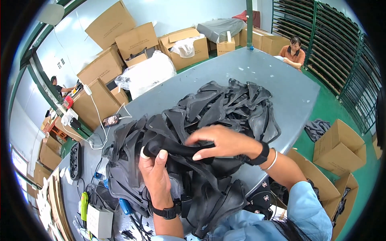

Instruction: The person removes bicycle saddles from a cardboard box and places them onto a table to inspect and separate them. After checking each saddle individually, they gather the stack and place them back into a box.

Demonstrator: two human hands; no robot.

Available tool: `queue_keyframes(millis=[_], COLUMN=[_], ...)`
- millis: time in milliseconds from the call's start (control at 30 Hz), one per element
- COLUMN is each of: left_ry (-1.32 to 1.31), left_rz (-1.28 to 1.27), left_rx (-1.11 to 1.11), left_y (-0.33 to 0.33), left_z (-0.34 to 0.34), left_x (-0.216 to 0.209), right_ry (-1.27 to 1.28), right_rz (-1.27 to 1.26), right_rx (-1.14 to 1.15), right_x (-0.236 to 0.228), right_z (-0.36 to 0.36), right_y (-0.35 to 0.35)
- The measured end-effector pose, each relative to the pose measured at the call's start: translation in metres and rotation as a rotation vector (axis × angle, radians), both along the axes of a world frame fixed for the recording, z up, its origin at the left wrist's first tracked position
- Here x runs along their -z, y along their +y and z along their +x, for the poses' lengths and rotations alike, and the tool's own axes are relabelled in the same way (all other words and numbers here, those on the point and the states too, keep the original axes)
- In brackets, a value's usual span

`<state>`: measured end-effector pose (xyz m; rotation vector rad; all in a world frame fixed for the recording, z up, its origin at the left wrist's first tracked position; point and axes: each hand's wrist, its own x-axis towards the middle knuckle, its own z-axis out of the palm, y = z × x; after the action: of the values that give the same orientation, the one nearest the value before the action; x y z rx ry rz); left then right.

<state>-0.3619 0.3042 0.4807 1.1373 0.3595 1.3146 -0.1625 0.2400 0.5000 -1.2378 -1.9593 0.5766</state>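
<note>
A dark, padded-looking black fabric piece is stretched between my hands above the pile. My left hand pinches its left end, thumb on the near side; a white covering shows on one fingertip. Farther right, my right hand straddles the same piece, thumb along its near edge and fingers bent over the far edge, slightly blurred. Under and behind both hands spreads a large heap of similar black curved pieces. More of them lie close to my body, below my right hand.
The grey table carries a phone, a black power strip, a yellow-green cutter-like tool, a blue-handled tool and a small white box. Cartons stand around. One person sits beyond the table; another is far left.
</note>
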Motion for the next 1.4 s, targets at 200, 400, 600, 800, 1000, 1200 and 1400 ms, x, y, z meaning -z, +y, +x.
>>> queue_keyframes(millis=[200, 400, 600, 800, 1000, 1200, 1400], left_ry=[-0.027, -0.196, -0.321, -0.153, 1.087, 1.365, 1.207], left_rz=[0.035, 0.006, 0.039, 0.469, 0.897, 0.647, 0.2], left_rx=[0.017, 0.054, -0.042, -0.249, -0.459, 0.197, 0.382], left_y=[0.007, 0.017, 0.019, 0.023, -0.011, -0.077, -0.09], left_z=[0.007, 0.02, 0.02, 0.008, -0.007, -0.04, -0.051], left_x=[-0.002, -0.006, -0.012, -0.006, -0.004, 0.053, 0.125], right_ry=[-0.054, -0.338, -0.439, -0.724, -0.513, -0.502, -0.336], right_rz=[0.224, 0.827, 0.333, 0.025, 0.011, 0.419, 0.394], right_rx=[0.278, 0.653, 0.454, 0.605, 0.723, 0.783, 0.629], right_x=[0.01, -0.006, 0.029, 0.081, 0.092, 0.01, 0.002], right_z=[-0.01, -0.009, -0.041, -0.016, -0.008, 0.003, 0.045], right_y=[0.0, 0.007, -0.021, -0.026, -0.02, -0.021, -0.052])
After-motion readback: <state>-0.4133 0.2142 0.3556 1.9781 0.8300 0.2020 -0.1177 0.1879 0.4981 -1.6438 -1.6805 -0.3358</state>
